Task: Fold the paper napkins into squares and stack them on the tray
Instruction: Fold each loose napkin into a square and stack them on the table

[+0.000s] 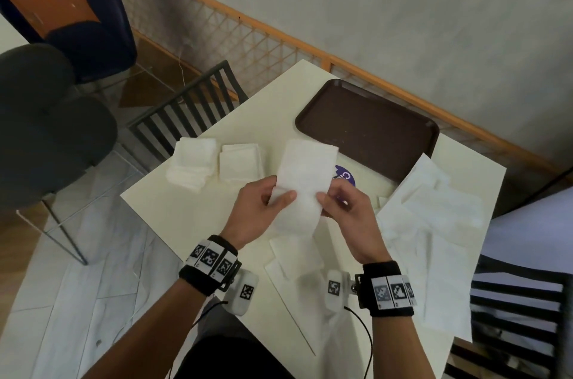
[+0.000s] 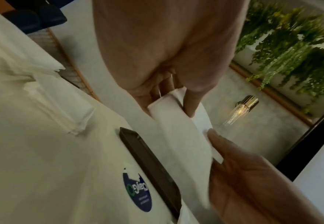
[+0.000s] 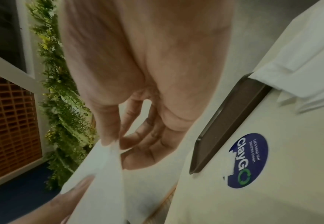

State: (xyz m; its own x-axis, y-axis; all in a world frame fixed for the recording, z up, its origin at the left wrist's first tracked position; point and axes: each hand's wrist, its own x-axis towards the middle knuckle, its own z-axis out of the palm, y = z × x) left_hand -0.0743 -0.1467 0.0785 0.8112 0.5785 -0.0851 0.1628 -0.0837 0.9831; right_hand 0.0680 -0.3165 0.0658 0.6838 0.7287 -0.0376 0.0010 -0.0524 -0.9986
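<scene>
I hold a white paper napkin [image 1: 302, 180], folded into a long strip, in the air over the middle of the table. My left hand [image 1: 269, 200] pinches its left edge and my right hand [image 1: 336, 202] pinches its right edge. In the left wrist view the napkin [image 2: 176, 136] runs between my left hand [image 2: 169, 97] and the other hand's fingertips. In the right wrist view the thumb and fingers of my right hand [image 3: 115, 142] pinch the napkin [image 3: 99, 178] edge. The brown tray [image 1: 369, 127] lies bare at the far right of the table.
Two piles of folded napkins [image 1: 214, 163] sit at the table's far left. Unfolded napkins [image 1: 431, 236] spread over the right side, another lies below my hands [image 1: 297, 267]. A blue sticker [image 1: 345, 177] marks the table [image 1: 173, 208]. Black chairs [image 1: 192, 105] stand around the table.
</scene>
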